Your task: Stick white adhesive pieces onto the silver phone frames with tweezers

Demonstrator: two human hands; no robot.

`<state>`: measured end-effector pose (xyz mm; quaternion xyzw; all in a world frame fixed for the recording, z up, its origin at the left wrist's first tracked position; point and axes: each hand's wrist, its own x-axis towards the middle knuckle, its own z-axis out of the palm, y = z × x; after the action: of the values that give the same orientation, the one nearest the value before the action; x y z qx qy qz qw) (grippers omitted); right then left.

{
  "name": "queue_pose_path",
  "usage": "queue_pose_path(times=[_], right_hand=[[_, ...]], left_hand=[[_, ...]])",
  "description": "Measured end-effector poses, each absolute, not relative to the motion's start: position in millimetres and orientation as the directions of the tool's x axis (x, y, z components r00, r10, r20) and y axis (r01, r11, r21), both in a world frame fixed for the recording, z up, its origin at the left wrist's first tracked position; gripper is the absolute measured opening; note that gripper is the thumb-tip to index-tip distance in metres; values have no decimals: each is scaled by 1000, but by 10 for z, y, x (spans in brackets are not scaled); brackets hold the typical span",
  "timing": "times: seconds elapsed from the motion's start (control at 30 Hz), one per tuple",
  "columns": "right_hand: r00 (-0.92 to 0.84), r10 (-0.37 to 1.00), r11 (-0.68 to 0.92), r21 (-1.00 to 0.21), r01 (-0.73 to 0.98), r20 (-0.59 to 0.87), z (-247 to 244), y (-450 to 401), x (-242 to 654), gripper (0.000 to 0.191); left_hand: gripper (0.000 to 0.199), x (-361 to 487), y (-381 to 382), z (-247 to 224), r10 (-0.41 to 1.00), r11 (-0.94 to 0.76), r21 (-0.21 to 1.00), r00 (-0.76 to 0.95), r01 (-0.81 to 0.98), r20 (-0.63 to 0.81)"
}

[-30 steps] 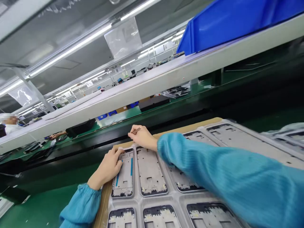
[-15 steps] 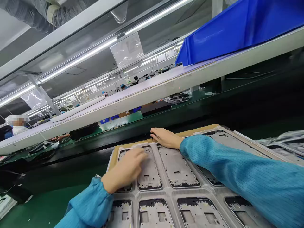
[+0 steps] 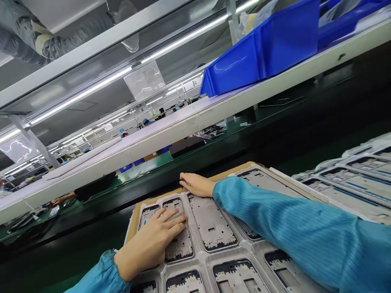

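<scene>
A pale plastic tray [image 3: 201, 260] holds rows of flat metal phone frames, each in its own pocket, with brown cardboard [image 3: 232, 171] showing along its far and left edges. Over the frames at the upper left lies my left hand [image 3: 152, 240], fingers spread across one metal frame [image 3: 180, 246]. My right hand [image 3: 197, 184] rests on the tray's far edge, above another metal frame [image 3: 212, 224]. Its fingers lie together over the rim, and their tips are partly hidden. Blue sleeves cover both forearms.
A second tray of frames [image 3: 357, 189] lies at the right. Across the back runs a raised white shelf [image 3: 189, 126] bearing a blue bin [image 3: 262, 53]. Beneath the shelf, a person's hand [image 3: 62, 199] shows at the far left.
My left hand has gone from a motion blur to lying spread over the frames. The view has shifted, showing more of the right-hand tray and the blue bin. My right hand stays at the tray's far edge.
</scene>
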<state>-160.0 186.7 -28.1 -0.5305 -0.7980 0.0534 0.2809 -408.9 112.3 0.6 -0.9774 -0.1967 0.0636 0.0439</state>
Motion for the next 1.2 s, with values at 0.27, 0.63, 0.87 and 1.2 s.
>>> queue_pose_path(times=[0.27, 0.63, 0.87, 1.2], right_hand=[[-277, 884, 428, -412, 805, 377, -258, 1835, -1612, 26], [-296, 880, 448, -445, 775, 371, -310, 1889, -1609, 26], [-287, 881, 443, -444, 779, 376, -295, 1864, -1604, 25], [-328, 869, 479, -461, 747, 370, -441, 1917, -1588, 20]], left_hand=[[66, -3833, 986, 199, 327, -922, -269, 931, 277, -162], [43, -4443, 1086, 580, 435, -833, -307, 887, 461, 153], [52, -4516, 1150, -165, 445, -872, -130, 875, 472, 194], [31, -6264, 797, -357, 839, -168, 255, 3, 952, 544]])
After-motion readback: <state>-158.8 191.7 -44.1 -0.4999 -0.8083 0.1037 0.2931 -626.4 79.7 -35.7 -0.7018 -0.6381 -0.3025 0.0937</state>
